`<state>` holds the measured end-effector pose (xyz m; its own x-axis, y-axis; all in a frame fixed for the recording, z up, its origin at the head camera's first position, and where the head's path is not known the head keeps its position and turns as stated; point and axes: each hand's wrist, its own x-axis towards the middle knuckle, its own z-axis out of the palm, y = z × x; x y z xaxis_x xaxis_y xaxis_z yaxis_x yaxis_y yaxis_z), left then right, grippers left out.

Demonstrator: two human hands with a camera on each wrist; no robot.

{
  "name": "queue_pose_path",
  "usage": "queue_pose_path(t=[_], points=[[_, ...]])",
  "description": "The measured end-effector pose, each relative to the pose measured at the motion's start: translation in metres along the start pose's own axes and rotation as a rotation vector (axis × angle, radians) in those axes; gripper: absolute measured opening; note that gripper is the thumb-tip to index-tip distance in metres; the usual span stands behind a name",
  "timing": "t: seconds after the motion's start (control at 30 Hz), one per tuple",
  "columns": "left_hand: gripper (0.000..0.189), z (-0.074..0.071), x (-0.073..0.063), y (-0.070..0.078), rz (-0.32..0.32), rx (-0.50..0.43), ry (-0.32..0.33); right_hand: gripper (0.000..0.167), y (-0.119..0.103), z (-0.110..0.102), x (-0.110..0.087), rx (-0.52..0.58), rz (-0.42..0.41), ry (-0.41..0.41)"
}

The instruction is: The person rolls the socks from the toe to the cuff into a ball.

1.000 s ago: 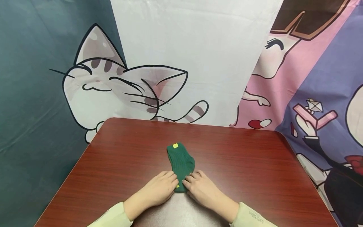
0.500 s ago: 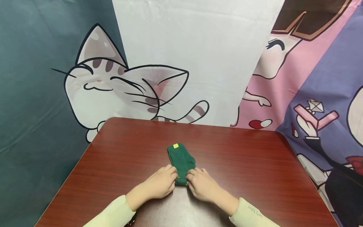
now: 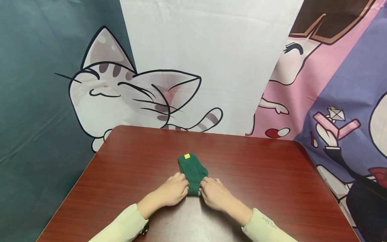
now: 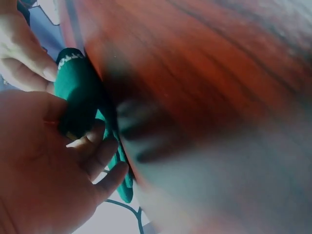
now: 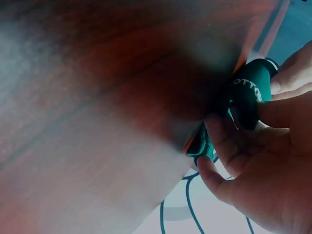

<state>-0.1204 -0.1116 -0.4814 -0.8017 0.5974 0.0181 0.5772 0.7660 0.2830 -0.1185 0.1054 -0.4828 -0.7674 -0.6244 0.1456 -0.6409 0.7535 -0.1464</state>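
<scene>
A dark green ribbed sock (image 3: 192, 169) lies on the table, with a small yellow patch near its far end. Its near end is turned over into a fold, and white lettering shows on that fold (image 5: 248, 90) in the right wrist view. On the left edge, my left hand (image 3: 173, 190) pinches the fold between thumb and fingers. My right hand (image 3: 215, 194) grips the right edge of the same fold. From the left wrist, the folded cuff (image 4: 80, 92) stands raised between both hands, and the rest of the sock stretches away beneath it.
The reddish-brown wooden table (image 3: 121, 174) extends around the sock on every side. Behind it hangs a cloth backdrop (image 3: 211, 50) printed with a cartoon cat and figures. A small dark object (image 3: 145, 229) shows by the left sleeve.
Both hands have moved slightly away from the near table edge, turning the sock's near end over. The sock looks shorter, and its near yellow mark has gone from the head view.
</scene>
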Motion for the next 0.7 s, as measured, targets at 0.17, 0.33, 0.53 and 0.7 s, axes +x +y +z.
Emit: queue_pose_path(t=[0.17, 0.33, 0.53, 0.7], points=[[0.013, 0.0025, 0.0014, 0.0021, -0.056, 0.007, 0.030, 0.010, 0.0022, -0.0023, 0.0050, -0.008, -0.001, 0.015], [0.013, 0.0031, 0.0039, 0.0034, -0.077, -0.007, 0.021, 0.006, 0.0033, -0.0017, 0.0055, 0.006, 0.012, -0.008], [0.016, 0.0017, 0.0066, 0.0052, -0.062, 0.009, -0.008, 0.011, 0.0025, -0.0002, 0.0038, 0.015, 0.006, -0.012], [0.007, 0.0021, 0.0088, 0.0074, -0.105, 0.005, 0.038, 0.006, 0.0027, -0.0001, 0.0046, -0.001, 0.026, -0.027]])
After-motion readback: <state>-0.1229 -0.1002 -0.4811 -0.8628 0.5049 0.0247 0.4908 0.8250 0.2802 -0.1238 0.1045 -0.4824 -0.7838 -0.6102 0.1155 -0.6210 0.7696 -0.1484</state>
